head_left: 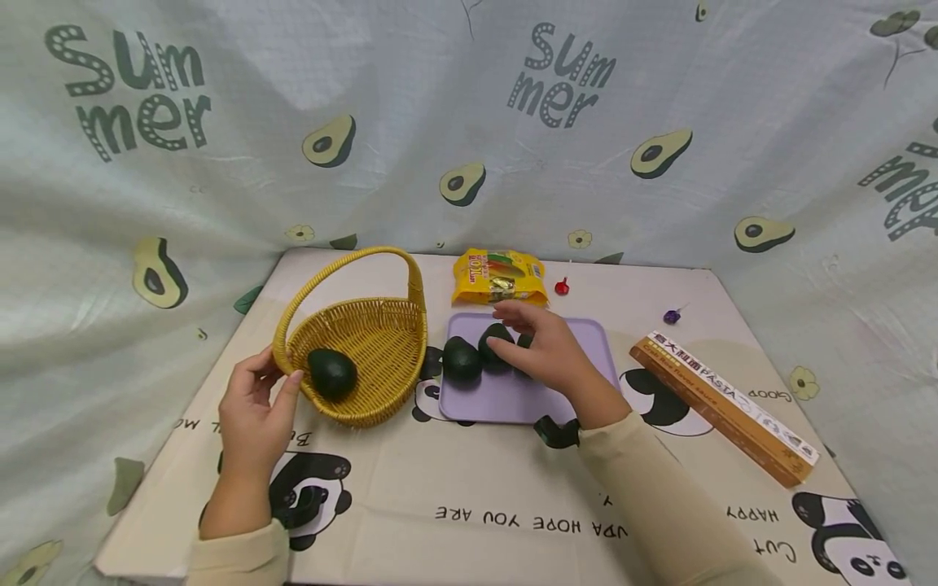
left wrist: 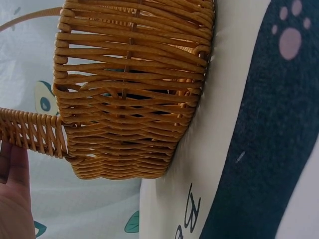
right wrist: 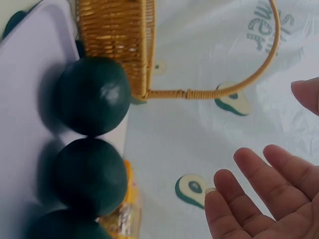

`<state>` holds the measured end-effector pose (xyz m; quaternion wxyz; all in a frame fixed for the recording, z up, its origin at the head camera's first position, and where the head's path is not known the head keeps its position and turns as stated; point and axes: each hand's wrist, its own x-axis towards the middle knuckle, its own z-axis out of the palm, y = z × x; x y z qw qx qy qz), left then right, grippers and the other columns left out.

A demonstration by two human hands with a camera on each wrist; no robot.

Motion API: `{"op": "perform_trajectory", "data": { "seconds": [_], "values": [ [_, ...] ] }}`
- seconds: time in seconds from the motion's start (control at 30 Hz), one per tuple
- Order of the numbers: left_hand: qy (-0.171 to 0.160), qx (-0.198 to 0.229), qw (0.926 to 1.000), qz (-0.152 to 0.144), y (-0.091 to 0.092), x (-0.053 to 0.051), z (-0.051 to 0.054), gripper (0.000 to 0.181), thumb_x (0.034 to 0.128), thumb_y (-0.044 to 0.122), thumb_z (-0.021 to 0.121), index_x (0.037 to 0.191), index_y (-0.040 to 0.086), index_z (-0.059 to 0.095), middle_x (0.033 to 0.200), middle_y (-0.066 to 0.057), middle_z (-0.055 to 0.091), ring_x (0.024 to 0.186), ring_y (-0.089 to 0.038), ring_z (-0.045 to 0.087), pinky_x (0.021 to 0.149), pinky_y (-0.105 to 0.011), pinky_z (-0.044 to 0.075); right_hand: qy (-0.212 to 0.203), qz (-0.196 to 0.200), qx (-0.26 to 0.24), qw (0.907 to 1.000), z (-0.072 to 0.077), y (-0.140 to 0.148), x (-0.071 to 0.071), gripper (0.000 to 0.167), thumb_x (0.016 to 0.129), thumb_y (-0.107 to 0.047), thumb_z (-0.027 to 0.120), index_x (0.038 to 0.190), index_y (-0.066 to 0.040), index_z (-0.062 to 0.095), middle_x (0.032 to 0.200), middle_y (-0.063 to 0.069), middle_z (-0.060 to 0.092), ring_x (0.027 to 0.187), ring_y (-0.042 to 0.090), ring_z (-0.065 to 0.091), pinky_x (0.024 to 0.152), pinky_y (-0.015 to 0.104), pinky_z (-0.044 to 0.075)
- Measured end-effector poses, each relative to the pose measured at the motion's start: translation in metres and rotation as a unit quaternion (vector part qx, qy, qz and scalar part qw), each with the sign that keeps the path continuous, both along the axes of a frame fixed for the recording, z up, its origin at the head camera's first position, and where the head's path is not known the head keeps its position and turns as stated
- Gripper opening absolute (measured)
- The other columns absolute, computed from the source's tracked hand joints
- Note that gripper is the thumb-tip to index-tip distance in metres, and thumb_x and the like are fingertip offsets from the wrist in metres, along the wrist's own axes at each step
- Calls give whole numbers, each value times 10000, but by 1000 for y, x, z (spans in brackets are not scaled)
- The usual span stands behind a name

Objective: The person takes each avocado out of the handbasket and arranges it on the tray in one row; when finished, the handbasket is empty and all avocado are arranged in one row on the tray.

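My left hand (head_left: 256,407) pinches the handle's left base on a yellow wicker basket (head_left: 388,350). One dark green avocado (head_left: 332,374) lies inside, against the basket's left side. In the left wrist view the fingertips (left wrist: 19,167) touch the woven handle (left wrist: 35,132). My right hand (head_left: 550,350) hovers over a lilac tray (head_left: 498,412), its fingers spread and holding nothing. Three avocados sit in a row there: the left one (head_left: 462,360) in plain sight, the middle one (head_left: 495,346) and the third partly covered by the hand. From the right wrist, a gap separates the hand from the avocados (right wrist: 92,174).
Behind the tray lies a yellow packet (head_left: 484,281), with a red-wrapped lollipop (head_left: 562,286) beside it. A purple-wrapped lollipop (head_left: 672,317) lies farther right. The long brown pasta box (head_left: 725,407) rests slantwise on the right side. A printed curtain (head_left: 410,98) hangs around the table.
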<state>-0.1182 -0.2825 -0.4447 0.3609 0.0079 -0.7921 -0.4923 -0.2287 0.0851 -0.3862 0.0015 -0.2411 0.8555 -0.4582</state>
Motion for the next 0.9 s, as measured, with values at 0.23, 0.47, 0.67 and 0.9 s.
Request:
{"op": "perform_trajectory", "data": {
  "seconds": [0.23,0.47,0.67,0.9],
  "values": [
    [-46,-83,10000,24,-1,0,-1,493,920,-102,680,1382,-21,527,1292,-132,599,1207,-193,609,1073,-128,463,85,312,34,9995,10,-18,-3,497,914,-286,773,1358,-132,611,1298,25,681,1226,240,641,1117,412,512],
    [-59,-154,9998,78,-2,-2,-1,492,921,-93,684,1381,-24,526,1300,-149,605,1213,-164,607,1075,-124,456,25,608,92,9981,17,-33,-4,562,911,-330,786,1416,-187,585,1360,-3,650,1259,227,629,1124,404,506],
    [-109,-196,9997,118,-1,0,-1,484,922,-89,685,1375,-28,526,1301,-151,610,1193,-56,594,1066,-112,455,-101,843,126,9963,23,-49,-6,604,917,-324,777,1456,-174,550,1422,18,616,1276,211,611,1152,397,477],
    [-70,-83,9999,5,-1,1,0,489,918,-85,693,1378,-26,535,1299,-142,615,1193,-181,607,1063,-103,454,-71,959,378,9946,26,-66,-12,629,910,-345,783,1468,-186,541,1440,-3,601,1275,201,607,1146,363,481]
  ]
}}
